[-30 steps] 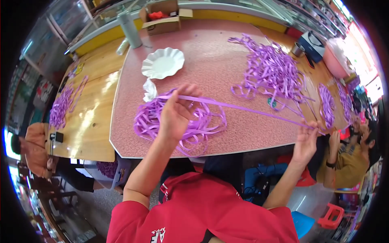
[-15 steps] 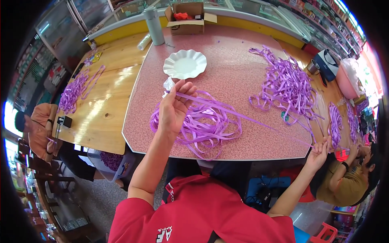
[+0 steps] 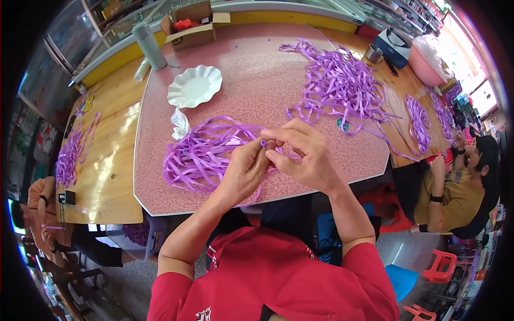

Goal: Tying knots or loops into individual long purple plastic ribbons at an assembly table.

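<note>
In front of my chest, over the pink speckled table, my hands are close together. Between my left hand's (image 3: pixel 247 170) thumb and fingers sits a small, tight coil of purple ribbon (image 3: pixel 263 143). My right hand (image 3: pixel 309 158) bends round the coil from the other side, its index fingertip at the top and its thumb lower down. A short stretch of ribbon shows under my right fingers. Beneath and left of my hands lies a loose heap of purple ribbon (image 3: pixel 195 155), partly hidden by my left hand. A crumpled white tissue (image 3: pixel 180 124) touches the heap's far left side.
A white scalloped plate (image 3: pixel 195 87) stands beyond the heap. Farther back are a pale green bottle (image 3: pixel 150 47) and an open cardboard box (image 3: pixel 194 35). A larger purple ribbon pile (image 3: pixel 345 88) lies at right. People sit at both sides, with more ribbon near them.
My right hand has come in from far right to meet my left. The ribbon stretched between them is now a small coil at my fingers. The view has shifted right.
</note>
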{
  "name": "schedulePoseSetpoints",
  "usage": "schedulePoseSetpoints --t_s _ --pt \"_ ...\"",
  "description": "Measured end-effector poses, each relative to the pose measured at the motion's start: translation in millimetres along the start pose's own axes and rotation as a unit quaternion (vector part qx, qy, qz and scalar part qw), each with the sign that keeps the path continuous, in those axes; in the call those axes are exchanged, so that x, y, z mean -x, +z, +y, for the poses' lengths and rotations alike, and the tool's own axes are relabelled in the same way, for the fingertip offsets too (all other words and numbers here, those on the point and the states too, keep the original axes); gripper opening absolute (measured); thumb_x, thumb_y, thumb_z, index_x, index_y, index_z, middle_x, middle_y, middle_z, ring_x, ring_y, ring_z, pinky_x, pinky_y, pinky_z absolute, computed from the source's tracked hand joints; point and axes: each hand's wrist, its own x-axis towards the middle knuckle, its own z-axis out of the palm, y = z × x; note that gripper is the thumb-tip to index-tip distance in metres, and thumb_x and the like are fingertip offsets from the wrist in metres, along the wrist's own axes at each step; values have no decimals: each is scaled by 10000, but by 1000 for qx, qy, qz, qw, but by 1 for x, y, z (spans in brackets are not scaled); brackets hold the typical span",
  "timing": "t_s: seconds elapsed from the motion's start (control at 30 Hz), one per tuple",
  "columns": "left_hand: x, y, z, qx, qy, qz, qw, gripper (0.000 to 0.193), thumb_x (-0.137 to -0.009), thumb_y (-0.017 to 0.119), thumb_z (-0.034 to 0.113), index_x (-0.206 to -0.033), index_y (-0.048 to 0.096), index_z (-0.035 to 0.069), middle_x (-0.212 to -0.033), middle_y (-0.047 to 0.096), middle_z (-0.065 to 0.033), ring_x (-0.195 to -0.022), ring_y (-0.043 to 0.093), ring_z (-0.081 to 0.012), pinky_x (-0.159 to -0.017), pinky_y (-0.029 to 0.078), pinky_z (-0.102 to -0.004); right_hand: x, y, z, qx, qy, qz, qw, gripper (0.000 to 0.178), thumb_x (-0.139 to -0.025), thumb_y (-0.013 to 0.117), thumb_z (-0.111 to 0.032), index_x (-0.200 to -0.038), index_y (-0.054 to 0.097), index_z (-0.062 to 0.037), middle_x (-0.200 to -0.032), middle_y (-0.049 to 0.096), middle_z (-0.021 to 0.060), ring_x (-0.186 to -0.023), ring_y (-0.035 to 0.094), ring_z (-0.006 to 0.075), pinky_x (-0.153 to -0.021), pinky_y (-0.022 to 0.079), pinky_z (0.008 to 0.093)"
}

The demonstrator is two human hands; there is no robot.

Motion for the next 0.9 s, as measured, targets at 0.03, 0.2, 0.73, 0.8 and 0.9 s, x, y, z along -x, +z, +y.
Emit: schedulePoseSetpoints --t_s 0.03,0.2,0.73,0.8,0.9 --pt "-3 2 -10 -14 53 14 998 217 -1023 463 84 -1126 593 -56 -772 605 -68 -689 554 -136 -649 483 -289 0 1 2 -5 -4 -2 1000 215 -844 679 25 -1045 727 -38 -869 618 39 -672 548 96 -546 409 231" --pt "1 0 0 -101 51 3 994 177 -974 494 55 -1070 599 -50 -736 587 -144 -667 559 -169 -626 476 -342 8 5 12 -52 38 0 998 148 -841 703 3 -984 719 -33 -863 601 23 -669 528 66 -540 395 214" --pt "6 2 -9 52 28 65 996 158 -957 657 105 -1048 630 -21 -894 620 1 -806 567 -57 -694 470 -217 20 4 19 -121 184 33 975 115 -874 709 -105 -951 683 -24 -799 579 2 -600 439 61 -526 349 237" --pt "6 2 -7 76 18 66 995 149 -952 670 118 -1035 651 -5 -882 618 27 -803 551 -34 -706 456 -204 17 0 15 -78 147 17 986 100 -891 685 -87 -962 680 -17 -816 595 7 -629 482 72 -553 385 241" --pt "4 0 -4 103 -29 90 990 124 -931 701 129 -970 684 12 -859 630 40 -807 541 -30 -705 438 -196 16 -4 18 -40 86 -2 995 98 -930 622 -43 -1014 658 -8 -890 636 30 -757 569 94 -661 449 246"
